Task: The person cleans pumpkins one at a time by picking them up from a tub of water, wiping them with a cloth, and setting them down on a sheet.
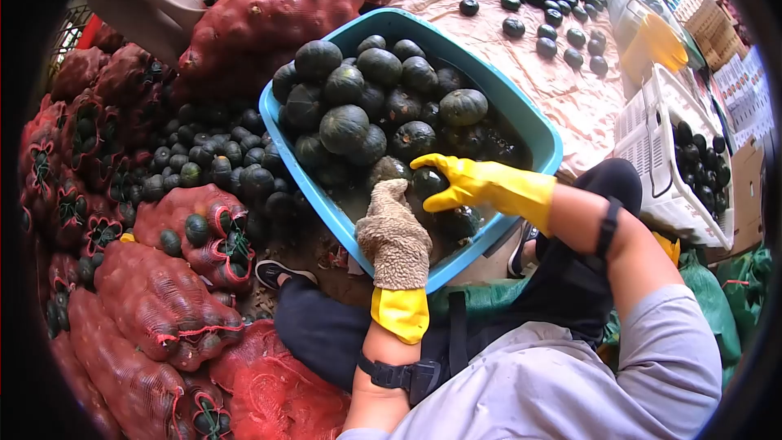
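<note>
A blue plastic tub [281, 155] holds murky water and a heap of dark green kabocha squashes [344, 129]. My left hand [393, 236] wears a brown terry mitt over a yellow rubber glove. It is against a wet squash [389, 169] at the near side of the heap; the mitt hides its fingers. My right hand [481, 186], in a yellow rubber glove, has thumb and fingers curved round another dark squash [428, 182] beside the mitt. More squash partly shows in the water under my right hand.
Red mesh sacks [155, 297] of squashes crowd the left. Loose squashes [220, 169] lie on the floor left of the tub. Many more squashes [513, 27] rest on a pale sheet [582, 118] beyond. A white crate [664, 167] stands right; another person's trouser leg [147, 0] shows upper left.
</note>
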`<move>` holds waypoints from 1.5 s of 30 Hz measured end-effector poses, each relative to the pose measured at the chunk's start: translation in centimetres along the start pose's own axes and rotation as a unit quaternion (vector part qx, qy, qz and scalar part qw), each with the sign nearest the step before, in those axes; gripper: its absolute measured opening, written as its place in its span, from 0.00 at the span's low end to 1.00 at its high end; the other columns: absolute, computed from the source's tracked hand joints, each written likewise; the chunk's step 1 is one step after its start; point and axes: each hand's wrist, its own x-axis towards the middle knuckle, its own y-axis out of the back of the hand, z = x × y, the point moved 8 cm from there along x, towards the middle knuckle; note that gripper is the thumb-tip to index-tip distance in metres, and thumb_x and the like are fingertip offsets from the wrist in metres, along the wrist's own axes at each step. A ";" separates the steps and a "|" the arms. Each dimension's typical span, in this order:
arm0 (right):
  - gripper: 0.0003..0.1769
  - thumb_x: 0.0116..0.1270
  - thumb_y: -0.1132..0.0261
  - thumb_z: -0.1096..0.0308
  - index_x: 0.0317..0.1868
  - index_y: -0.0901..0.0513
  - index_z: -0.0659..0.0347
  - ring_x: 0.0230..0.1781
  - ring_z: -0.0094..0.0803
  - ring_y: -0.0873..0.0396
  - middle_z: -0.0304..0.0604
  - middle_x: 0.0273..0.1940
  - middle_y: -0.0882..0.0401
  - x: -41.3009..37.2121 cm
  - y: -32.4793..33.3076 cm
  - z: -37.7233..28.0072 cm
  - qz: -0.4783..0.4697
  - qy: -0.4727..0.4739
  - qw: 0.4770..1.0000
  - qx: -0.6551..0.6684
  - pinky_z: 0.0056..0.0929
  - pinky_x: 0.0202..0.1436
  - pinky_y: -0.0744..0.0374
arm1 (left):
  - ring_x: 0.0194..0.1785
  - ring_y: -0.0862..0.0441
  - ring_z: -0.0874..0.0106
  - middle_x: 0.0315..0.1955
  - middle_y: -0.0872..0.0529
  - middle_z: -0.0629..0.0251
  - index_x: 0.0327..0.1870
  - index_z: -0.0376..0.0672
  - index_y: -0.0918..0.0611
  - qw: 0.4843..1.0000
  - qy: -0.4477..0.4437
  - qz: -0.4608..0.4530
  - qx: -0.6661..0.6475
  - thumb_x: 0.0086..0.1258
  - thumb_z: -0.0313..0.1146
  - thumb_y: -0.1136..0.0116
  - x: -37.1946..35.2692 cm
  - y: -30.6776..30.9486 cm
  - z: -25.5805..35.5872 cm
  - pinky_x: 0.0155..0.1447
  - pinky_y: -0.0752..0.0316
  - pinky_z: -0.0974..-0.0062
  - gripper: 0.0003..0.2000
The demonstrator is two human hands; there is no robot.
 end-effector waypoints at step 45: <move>0.41 0.72 0.23 0.46 0.79 0.28 0.52 0.69 0.51 0.16 0.57 0.67 0.17 -4.6 -4.2 -5.9 0.078 0.020 0.994 0.079 0.44 0.72 0.20 | 0.49 0.09 0.56 0.46 0.11 0.65 0.50 0.50 0.16 0.939 -0.297 0.027 0.173 0.53 0.46 0.16 -1.0 2.0 1.6 0.56 0.13 0.59 0.25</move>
